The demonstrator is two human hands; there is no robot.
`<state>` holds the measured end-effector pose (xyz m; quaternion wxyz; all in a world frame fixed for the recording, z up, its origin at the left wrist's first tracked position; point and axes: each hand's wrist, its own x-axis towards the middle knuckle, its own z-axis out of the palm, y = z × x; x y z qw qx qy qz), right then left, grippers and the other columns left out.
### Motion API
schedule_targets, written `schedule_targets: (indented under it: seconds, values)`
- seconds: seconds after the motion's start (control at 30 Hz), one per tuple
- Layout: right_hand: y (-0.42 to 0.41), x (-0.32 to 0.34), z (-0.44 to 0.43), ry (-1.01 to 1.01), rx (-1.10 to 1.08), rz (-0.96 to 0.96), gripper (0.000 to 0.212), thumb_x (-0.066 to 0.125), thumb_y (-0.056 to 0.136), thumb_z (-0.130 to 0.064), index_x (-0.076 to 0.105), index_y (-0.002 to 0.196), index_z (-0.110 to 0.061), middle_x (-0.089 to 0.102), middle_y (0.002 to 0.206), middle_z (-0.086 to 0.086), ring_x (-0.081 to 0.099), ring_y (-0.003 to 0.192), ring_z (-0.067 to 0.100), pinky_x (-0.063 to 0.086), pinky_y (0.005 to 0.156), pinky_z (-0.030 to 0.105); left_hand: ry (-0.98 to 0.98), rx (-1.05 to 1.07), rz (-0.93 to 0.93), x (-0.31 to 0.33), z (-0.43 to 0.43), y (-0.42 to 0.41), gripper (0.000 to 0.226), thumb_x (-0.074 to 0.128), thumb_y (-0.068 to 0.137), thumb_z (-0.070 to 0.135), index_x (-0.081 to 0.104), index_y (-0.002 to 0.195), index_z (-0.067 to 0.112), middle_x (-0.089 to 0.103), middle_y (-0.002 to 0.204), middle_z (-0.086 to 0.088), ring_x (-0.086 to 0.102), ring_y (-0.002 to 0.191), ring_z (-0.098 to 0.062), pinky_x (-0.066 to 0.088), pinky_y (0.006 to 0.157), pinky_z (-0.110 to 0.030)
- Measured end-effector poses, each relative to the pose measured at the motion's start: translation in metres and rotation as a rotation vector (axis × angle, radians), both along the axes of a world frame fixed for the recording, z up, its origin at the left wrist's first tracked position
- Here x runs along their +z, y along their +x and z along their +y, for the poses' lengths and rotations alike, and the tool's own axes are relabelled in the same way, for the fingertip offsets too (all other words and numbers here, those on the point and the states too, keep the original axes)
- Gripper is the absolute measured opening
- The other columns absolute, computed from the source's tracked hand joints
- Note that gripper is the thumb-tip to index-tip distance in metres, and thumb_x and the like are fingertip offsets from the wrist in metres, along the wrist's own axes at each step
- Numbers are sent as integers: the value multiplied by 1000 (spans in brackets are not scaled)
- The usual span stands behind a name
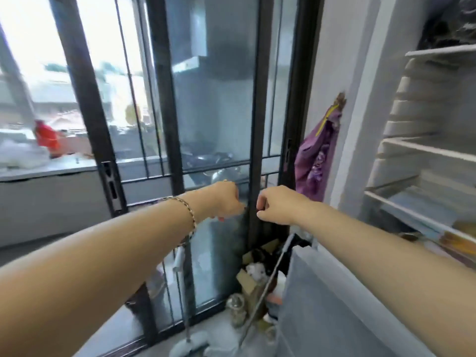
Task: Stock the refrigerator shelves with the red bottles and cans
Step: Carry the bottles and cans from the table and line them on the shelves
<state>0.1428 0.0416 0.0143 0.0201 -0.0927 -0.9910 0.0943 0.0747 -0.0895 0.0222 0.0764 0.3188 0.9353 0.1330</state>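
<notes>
Refrigerator shelves (422, 148) at right, glass door (213, 112) ahead, hanging cloth (315, 155) between

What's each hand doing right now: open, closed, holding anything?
Left hand: fingers curled, palm hidden; cannot tell whether it holds anything.
Right hand: closed, fingers curled, nothing visible in it.

This is a home, at the edge of its kitchen. A black-framed sliding glass door (213, 112) marks the divide. Behind its panes are a range hood (190, 55), blurred cookware (206, 161) and a long desk (64, 171) under a bright window (33, 47). Right of the door, a purple bag (316, 155) hangs on the white wall. Further right, an open refrigerator (412, 99) shows white shelves (425, 149). At the foot of the door the floor holds a mop (186, 305), a glass jar (235, 309) and crumpled cardboard boxes (247, 279).
</notes>
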Motion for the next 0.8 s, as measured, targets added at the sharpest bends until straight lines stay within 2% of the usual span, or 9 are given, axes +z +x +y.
schedule_targets:
  seconds: [0.1,0.17,0.23,0.37,0.53,0.63,0.73,0.8]
  values:
    - [-20,-23,-84,-8,185,-37,13,54,86,-25,64,86,-18,66,103,3,60,95,24,49,80,31,8,179,-22,-22,-95,3,24,50,85,22,58,67,9,64,64,-5,62,67,-25,49,61,-26]
    - [-24,-38,-152,2,325,-69,10,53,86,-25,61,82,-21,66,101,5,59,90,25,47,75,29,10,328,-41,-37,-166,19,24,51,88,22,59,71,8,64,70,-6,60,67,-23,47,60,-25]
    - [-24,-52,-213,23,436,-89,16,54,87,-27,65,92,-16,64,103,5,60,92,26,50,77,31,35,479,-93,-55,-227,35,23,52,89,23,63,85,4,69,85,-12,63,73,-24,51,69,-28]
    - [-1,-73,-344,83,690,-135,25,54,87,-28,67,102,-12,66,102,7,62,90,27,50,74,31,50,735,-112,-82,-360,89,15,51,87,23,58,79,13,70,86,-9,67,75,-22,55,76,-33]
    - [59,-89,-511,160,965,-137,28,51,89,-27,66,105,-9,65,105,8,61,94,27,49,75,31,42,1024,-90,-104,-515,196,19,51,90,29,62,93,13,65,87,-5,63,81,-20,54,74,-34]
    - [114,-94,-618,133,1135,-149,25,53,91,-27,64,106,-10,64,101,6,60,92,23,48,74,30,11,1197,-81,-110,-610,274,13,51,89,28,56,91,17,58,87,1,57,82,-19,44,67,-30]
    - [180,-98,-725,122,1323,-140,23,55,89,-26,64,105,-12,63,92,4,62,85,20,51,72,29,-17,1370,-87,-112,-701,358,19,50,87,29,59,97,16,60,96,-2,59,91,-24,46,72,-31]
    - [209,-95,-768,127,1399,-115,23,54,89,-25,65,105,-14,63,96,4,62,90,22,54,79,34,-17,1447,-87,-112,-736,392,21,49,87,30,60,97,15,61,96,-3,60,91,-26,46,74,-32]
